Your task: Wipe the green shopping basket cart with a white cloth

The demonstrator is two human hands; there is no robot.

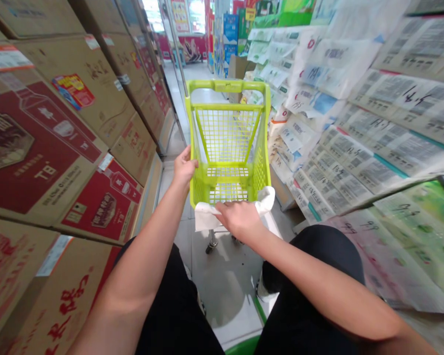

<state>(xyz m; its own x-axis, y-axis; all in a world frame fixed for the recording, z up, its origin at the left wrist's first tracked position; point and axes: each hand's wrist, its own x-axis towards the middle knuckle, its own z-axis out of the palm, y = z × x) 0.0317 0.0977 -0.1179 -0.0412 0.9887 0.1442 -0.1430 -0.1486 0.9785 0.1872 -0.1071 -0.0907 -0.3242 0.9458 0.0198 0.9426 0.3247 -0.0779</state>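
Observation:
A lime-green shopping cart (227, 170) stands right in front of me, its lattice basket holding nothing that I can see. My left hand (185, 166) grips the upper left rim of the basket, fingers curled over the edge. Over the near rim lies a white cloth (207, 217), with one end bunched up at the right corner. My right hand (240, 217) presses the cloth onto that rim, fingers closed around it. Below the basket, a caster wheel (211, 245) shows on the floor.
Stacked cardboard cartons (40, 128) line the left side. On the right rise piles of plastic-wrapped paper packs (388, 123) with handwritten prices. A narrow tiled aisle (170, 93) runs ahead between them. Something green (244, 345) is under me, between my legs.

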